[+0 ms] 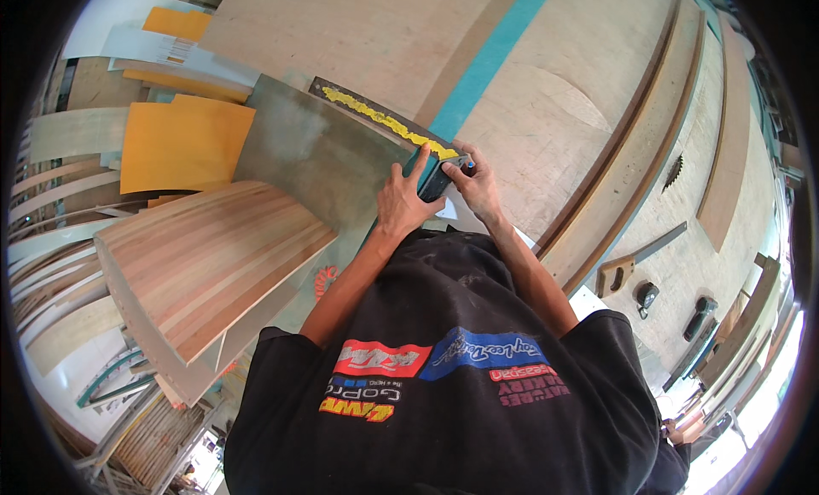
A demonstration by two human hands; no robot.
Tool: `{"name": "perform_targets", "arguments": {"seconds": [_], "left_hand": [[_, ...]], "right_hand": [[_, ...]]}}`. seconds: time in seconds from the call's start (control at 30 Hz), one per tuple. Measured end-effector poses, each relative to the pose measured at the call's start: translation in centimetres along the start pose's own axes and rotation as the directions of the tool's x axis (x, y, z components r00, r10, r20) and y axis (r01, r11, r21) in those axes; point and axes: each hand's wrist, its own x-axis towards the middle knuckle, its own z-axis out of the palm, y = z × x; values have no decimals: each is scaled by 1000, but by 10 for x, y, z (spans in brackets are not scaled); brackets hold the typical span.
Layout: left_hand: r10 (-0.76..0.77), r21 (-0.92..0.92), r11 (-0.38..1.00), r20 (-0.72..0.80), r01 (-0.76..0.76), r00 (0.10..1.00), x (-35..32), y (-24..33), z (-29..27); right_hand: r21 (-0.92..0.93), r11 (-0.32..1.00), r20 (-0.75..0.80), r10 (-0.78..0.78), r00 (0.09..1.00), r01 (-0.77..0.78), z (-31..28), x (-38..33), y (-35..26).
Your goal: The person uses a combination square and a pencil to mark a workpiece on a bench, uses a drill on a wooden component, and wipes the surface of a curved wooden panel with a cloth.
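Observation:
A long dark bar (375, 117) with a rough, wavy yellow stripe along its top lies slantwise in front of me, its near end between my hands. Below that end is a dark, teal-sided block (433, 185); whether it is one piece with the bar I cannot tell. My left hand (408, 193) grips the near end from the left, index finger stretched onto the yellow stripe and thumb low by the block. On the other side, my right hand (478, 181) pinches the end corner between thumb and fingers, beside a small blue spot.
A plywood sheet (358, 26) with a teal band spreads ahead. Striped wood panels (217, 260) and orange sheets (183, 145) are left. Long boards (636, 128), a handsaw (640, 260), a toothed blade (674, 173) and dark tools (701, 316) lie right. Another person's hand (676, 431) shows lower right.

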Motion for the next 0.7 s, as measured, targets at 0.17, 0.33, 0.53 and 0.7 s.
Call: {"name": "perform_targets", "arguments": {"seconds": [0.17, 0.33, 0.53, 0.7], "left_hand": [[7, -18, 1000, 10, -6, 1000, 1, -2, 0], [-1, -3, 1000, 24, 1, 1000, 2, 2, -3], [-8, 7, 1000, 46, 7, 999, 3, 2, -6], [-14, 21, 1000, 48, 14, 999, 3, 2, -4]], "right_hand": [[-49, 999, -6, -24, 1000, 24, 1, -1, -1], [-4, 998, -4, 58, 998, -58, -1, -3, -7], [49, 995, -6, 87, 996, -86, 4, -4, -11], [89, 989, 11, 121, 993, -121, 4, -5, -14]]}}
